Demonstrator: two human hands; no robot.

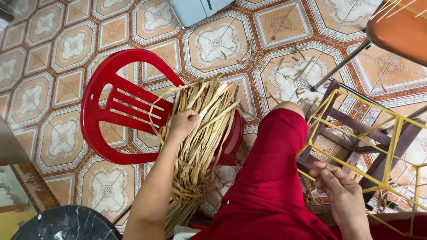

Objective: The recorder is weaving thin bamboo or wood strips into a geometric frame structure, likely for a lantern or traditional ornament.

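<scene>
- Right hand (340, 189): nearest the camera, fingers curled against a yellow frame (391, 133), grip unclear.
- Left hand (183, 123): closed on dried straw bundle (202, 133).
- Bundle lies across a red chair (111, 111) on the tiled floor (58, 53).

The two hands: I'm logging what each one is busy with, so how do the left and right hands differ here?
The left hand reaches out over the red plastic chair and rests knuckles-up on the bundle of dried straw strips; the right hand stays close to the body beside the yellow wire frame. The left hand's fingers curl into the bundle, the right hand's fingers pinch together; whether they hold a strand is unclear. Both are bare.
</scene>
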